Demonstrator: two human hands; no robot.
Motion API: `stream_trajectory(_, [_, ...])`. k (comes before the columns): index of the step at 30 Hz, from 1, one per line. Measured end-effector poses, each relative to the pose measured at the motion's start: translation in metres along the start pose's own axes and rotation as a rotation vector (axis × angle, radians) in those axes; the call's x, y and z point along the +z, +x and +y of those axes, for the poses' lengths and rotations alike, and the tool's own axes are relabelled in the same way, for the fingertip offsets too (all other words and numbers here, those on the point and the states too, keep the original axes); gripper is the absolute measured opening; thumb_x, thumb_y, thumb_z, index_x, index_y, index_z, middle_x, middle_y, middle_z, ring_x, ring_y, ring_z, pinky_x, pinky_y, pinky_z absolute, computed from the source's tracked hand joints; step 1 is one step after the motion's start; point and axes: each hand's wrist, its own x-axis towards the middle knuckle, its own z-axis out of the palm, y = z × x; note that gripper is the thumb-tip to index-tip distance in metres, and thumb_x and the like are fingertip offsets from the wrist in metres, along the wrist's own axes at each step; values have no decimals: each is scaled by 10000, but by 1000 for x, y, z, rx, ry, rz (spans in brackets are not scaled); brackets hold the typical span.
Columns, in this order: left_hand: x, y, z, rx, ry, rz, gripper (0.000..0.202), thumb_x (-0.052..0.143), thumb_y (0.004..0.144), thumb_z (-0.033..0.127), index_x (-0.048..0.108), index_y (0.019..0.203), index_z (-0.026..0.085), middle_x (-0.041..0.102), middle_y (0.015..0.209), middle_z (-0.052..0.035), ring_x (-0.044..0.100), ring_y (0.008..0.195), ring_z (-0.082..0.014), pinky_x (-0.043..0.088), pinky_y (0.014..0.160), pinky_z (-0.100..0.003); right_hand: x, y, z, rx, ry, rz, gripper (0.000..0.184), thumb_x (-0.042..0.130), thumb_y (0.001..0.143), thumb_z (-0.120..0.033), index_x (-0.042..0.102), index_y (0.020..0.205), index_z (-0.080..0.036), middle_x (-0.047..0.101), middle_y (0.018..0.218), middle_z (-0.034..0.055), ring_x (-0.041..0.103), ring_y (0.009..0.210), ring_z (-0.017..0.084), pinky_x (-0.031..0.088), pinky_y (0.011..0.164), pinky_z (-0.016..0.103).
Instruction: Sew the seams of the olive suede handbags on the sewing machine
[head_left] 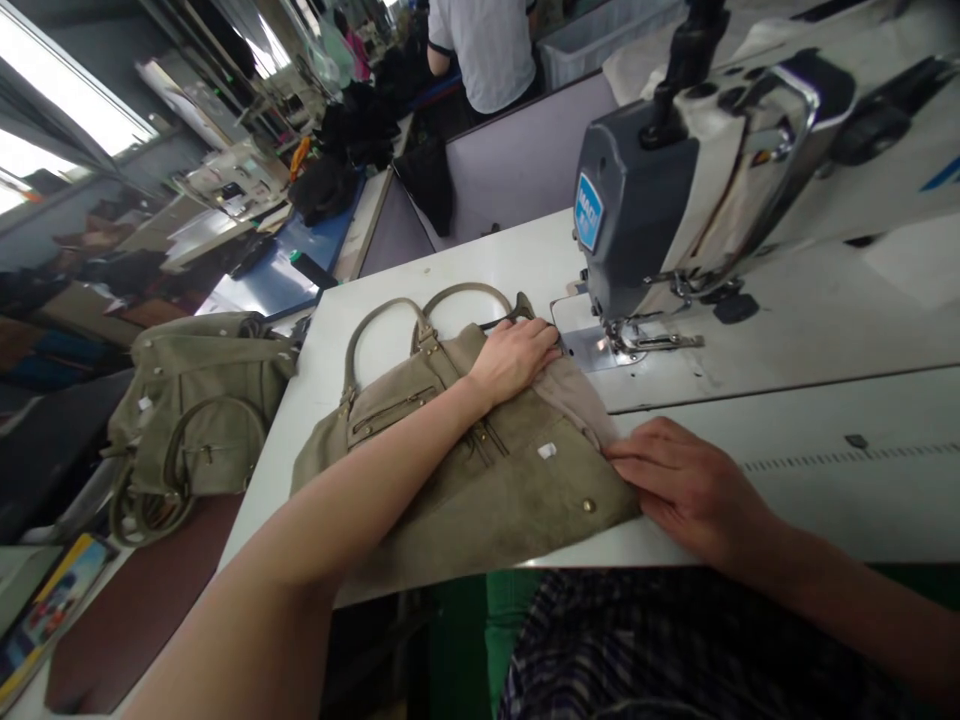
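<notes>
An olive suede handbag (480, 480) with two looped handles lies flat on the white sewing table (787, 330). My left hand (514, 358) rests on the bag's upper right corner, fingers curled over the fabric edge close to the presser foot. My right hand (686, 485) lies flat at the bag's right edge, fingers stretched out and pressing on the seam and a paler lining piece (577, 395). The grey sewing machine (675, 190) stands just beyond both hands, with its needle area lit.
A pile of similar olive bags (195, 400) sits on a surface to the left. A person in a white shirt (487, 50) stands at the back. More workstations and dark fabric run off to the upper left. The table's front edge is near my lap.
</notes>
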Motion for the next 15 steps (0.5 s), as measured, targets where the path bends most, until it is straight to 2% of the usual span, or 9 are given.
stream_trajectory(3, [2, 3, 6, -72, -24, 9, 227, 425, 951, 364, 542, 945, 170, 604, 952, -73, 527, 934, -246, 355, 788, -361, -7, 1, -3, -20, 2, -23, 216, 451, 908, -103, 651, 946, -172, 664, 977, 95, 554, 838, 216, 483, 709, 357])
stream_trajectory(5, [4, -1, 12, -65, -70, 18, 285, 476, 916, 439, 530, 974, 165, 609, 964, -71, 528, 939, -247, 361, 790, -364, -12, 2, -6, -24, 60, -115, 230, 427, 918, -111, 639, 851, -169, 655, 933, 93, 547, 860, 222, 472, 748, 367])
stream_trajectory(8, [4, -10, 18, -40, -189, 1, 425, 579, 827, 505, 512, 1057, 154, 605, 1039, -78, 527, 985, -253, 366, 830, -376, -15, 6, -10, 86, 161, -255, 256, 416, 916, -111, 614, 765, -173, 628, 888, 82, 552, 839, 210, 474, 750, 348])
stream_trajectory(10, [2, -13, 18, -35, -241, -27, 479, 634, 771, 461, 501, 1101, 140, 594, 1093, -97, 523, 1017, -264, 364, 865, -390, -14, 9, -11, 143, 173, -253, 243, 418, 920, -113, 641, 840, -169, 622, 927, 87, 561, 840, 205, 478, 744, 336])
stream_trajectory(12, [1, -14, 19, -43, -258, -50, 497, 659, 723, 399, 498, 1111, 133, 590, 1100, -110, 523, 1025, -271, 363, 886, -399, -14, 10, -12, 115, 159, -247, 257, 411, 912, -82, 655, 917, -163, 623, 953, 93, 558, 867, 211, 477, 769, 344])
stream_trajectory(15, [0, -15, 20, -51, -269, -63, 498, 648, 683, 341, 490, 1114, 148, 594, 1088, -107, 525, 1032, -271, 363, 905, -405, -15, 9, -12, 60, 118, -315, 232, 455, 867, -51, 649, 832, -173, 633, 914, 81, 542, 879, 225, 473, 790, 377])
